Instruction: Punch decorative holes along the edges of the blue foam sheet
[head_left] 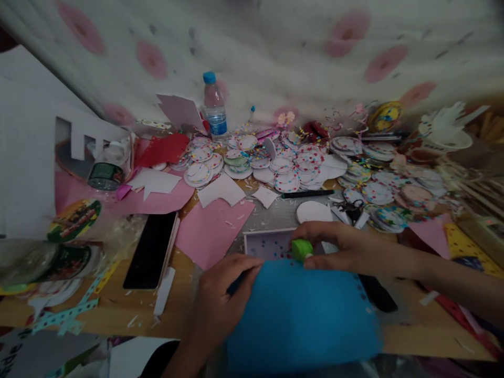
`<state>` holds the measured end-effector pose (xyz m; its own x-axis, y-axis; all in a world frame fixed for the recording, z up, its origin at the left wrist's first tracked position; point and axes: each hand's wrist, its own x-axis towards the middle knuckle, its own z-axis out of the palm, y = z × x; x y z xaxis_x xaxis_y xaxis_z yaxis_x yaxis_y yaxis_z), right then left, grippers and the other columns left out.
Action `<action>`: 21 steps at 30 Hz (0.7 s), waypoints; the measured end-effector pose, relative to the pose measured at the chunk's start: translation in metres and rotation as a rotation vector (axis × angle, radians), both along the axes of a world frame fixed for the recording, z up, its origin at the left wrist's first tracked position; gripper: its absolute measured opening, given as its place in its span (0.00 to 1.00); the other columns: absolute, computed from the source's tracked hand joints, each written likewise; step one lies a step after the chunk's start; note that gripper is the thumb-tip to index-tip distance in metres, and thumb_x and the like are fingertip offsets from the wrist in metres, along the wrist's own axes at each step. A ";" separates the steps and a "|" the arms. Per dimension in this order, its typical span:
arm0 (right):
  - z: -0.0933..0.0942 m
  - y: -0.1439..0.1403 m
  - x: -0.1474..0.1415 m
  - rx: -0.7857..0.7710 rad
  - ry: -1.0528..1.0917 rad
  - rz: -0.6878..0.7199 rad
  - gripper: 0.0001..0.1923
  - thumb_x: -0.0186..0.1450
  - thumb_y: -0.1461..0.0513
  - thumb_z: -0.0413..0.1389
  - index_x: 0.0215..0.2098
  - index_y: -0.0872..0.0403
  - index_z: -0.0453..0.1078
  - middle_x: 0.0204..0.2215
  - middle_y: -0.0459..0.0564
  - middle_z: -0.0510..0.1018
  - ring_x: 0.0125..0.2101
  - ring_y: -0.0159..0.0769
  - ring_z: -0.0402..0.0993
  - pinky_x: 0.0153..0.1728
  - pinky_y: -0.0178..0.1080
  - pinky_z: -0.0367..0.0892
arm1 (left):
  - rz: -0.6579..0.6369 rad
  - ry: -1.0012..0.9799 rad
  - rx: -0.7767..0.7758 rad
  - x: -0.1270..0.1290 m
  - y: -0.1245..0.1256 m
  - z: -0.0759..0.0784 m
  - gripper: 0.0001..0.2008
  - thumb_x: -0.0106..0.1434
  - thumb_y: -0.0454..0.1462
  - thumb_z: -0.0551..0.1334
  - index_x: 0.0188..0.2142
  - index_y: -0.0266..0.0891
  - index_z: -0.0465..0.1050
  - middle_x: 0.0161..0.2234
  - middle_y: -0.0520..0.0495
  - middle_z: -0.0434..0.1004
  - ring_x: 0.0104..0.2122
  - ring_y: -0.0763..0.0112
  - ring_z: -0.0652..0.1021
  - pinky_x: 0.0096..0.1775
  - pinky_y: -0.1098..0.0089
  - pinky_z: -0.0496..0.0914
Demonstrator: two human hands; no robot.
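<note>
A blue sheet of craft foam or card (303, 315) slants toward me, with a row of small punched holes down its right edge. My left hand (228, 289) pinches its upper left corner between thumb and fingers. My right hand (334, 247) grips a small green craft punch (302, 250) at the sheet's top edge; whether the edge is inside the punch's slot is hidden. Just behind the sheet is a shallow pale box (268, 235), with small blue and red punched bits scattered in it. The sheet covers the box's near part.
Several piles of decorated paper discs (283, 163) line the back, near a water bottle (215, 107). A phone (151, 252) and pink paper (214, 231) lie left. A black pen (307, 194) and scissors (350, 210) lie beyond my right hand. Bottles (106, 168) crowd the far left.
</note>
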<state>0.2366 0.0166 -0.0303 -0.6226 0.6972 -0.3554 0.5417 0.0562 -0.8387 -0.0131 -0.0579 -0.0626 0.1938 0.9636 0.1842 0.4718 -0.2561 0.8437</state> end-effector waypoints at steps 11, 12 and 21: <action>0.001 0.003 -0.029 -0.238 0.070 -0.093 0.22 0.62 0.46 0.54 0.41 0.53 0.72 0.31 0.46 0.74 0.31 0.33 0.69 0.31 0.35 0.65 | 0.036 -0.062 -0.123 -0.020 0.005 -0.001 0.07 0.63 0.33 0.61 0.37 0.44 0.78 0.35 0.52 0.81 0.36 0.71 0.79 0.40 0.74 0.72; 0.000 0.004 -0.031 -0.243 0.078 -0.094 0.21 0.62 0.46 0.53 0.42 0.53 0.72 0.31 0.46 0.74 0.30 0.33 0.69 0.31 0.35 0.65 | 0.034 -0.066 -0.121 -0.022 0.004 -0.001 0.07 0.63 0.33 0.61 0.37 0.44 0.78 0.35 0.52 0.81 0.36 0.71 0.79 0.40 0.74 0.72; 0.005 0.004 -0.045 -0.195 -0.010 -0.067 0.22 0.62 0.45 0.53 0.40 0.53 0.73 0.27 0.45 0.73 0.28 0.32 0.67 0.28 0.34 0.63 | 0.021 -0.103 -0.108 -0.032 0.001 -0.005 0.07 0.64 0.34 0.61 0.38 0.46 0.77 0.37 0.54 0.81 0.38 0.72 0.79 0.42 0.75 0.72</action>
<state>0.1919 0.0208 -0.0251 -0.5729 0.6546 -0.4932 0.5469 -0.1429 -0.8249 -0.0453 -0.0572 -0.0675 0.1586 0.9826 0.0970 0.3852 -0.1520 0.9102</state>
